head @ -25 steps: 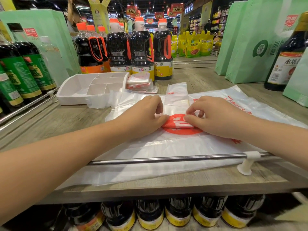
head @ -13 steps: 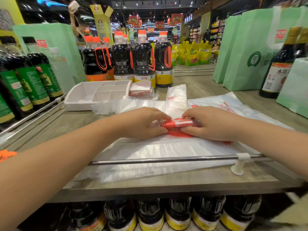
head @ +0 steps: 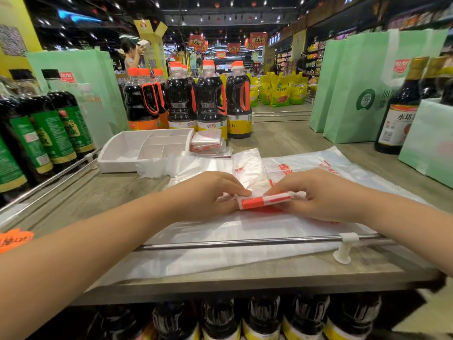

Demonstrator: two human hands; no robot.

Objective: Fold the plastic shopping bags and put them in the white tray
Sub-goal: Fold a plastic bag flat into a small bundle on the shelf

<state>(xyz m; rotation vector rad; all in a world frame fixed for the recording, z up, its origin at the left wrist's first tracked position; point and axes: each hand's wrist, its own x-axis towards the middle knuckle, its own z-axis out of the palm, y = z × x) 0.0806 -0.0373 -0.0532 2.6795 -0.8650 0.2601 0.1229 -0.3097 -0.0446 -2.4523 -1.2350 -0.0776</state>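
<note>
Left hand (head: pixel 208 195) and right hand (head: pixel 318 195) each pinch one end of the folded bag (head: pixel 264 201), held between them. Likely risk: the slick plastic may spring open if either pinch slackens before reaching the white tray (head: pixel 115 165), beyond the left hand.

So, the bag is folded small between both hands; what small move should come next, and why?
Probably lift the folded bag with the left hand and carry it to the white tray. It already looks a narrow strip, the right hand pinching its other end, and the tray stands back-left.
</note>
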